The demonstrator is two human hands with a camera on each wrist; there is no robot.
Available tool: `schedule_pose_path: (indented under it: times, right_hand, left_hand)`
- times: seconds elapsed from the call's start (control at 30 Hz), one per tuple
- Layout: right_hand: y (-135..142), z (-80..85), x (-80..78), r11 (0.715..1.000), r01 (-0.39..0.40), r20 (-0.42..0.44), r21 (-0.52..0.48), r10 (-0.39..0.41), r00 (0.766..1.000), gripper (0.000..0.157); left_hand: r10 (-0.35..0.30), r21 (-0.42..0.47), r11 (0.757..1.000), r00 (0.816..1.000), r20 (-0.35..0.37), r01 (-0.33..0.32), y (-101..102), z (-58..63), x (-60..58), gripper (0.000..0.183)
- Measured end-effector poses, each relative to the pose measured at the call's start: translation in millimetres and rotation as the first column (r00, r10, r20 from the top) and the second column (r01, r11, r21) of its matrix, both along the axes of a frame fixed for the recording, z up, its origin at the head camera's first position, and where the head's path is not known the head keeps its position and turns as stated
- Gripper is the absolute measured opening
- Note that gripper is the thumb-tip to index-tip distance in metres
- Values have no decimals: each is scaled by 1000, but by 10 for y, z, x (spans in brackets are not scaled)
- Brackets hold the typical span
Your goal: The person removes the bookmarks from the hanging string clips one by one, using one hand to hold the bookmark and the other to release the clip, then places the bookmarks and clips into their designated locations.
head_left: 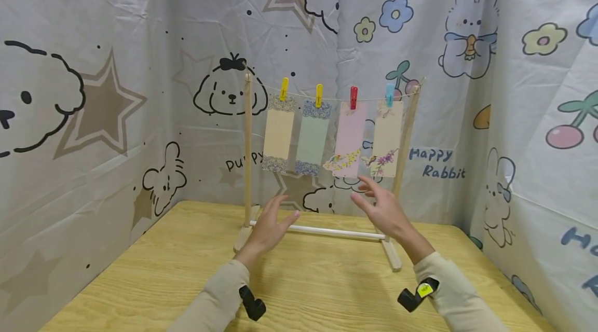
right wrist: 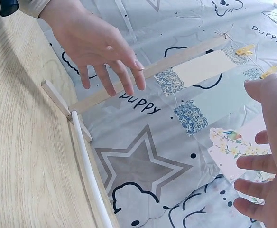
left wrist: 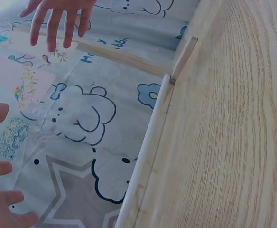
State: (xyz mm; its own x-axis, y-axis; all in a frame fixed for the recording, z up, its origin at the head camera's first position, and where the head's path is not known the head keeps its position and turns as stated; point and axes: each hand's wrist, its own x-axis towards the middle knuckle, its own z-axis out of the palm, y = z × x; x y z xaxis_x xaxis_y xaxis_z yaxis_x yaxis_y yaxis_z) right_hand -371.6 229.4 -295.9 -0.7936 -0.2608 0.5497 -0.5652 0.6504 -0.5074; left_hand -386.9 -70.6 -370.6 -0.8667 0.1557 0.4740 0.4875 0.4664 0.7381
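Several decorated paper cards hang by clothespins from a string on a small wooden rack. From the left come a cream card with lace-patterned ends, a green card, a pink card and a cream floral card. Yellow clothespins hold the left pair; a red clothespin and a blue clothespin hold the others. My left hand is raised before the rack's lower left, fingers spread, holding nothing. Just below the floral and pink cards, my right hand hovers with relaxed fingers, also holding nothing.
A white crossbar joins the rack's wooden feet on the wood-grain table. Printed curtains with puppies and rabbits enclose the back and sides, close behind the cards.
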Motion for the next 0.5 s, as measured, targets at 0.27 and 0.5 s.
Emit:
schedule_pose_path:
  times: [0.27, 0.5]
  right_hand:
    - [-2, 91, -29, 999, 6, -8, -37, -6, 1000, 63]
    - [-19, 154, -46, 999, 7, -13, -49, -8, 1000, 61]
  left_hand:
    - [3, 4, 1000, 1000, 13, -3, -15, -6, -1, 71]
    - [2, 16, 1000, 1000, -13, -2, -28, 11, -26, 71]
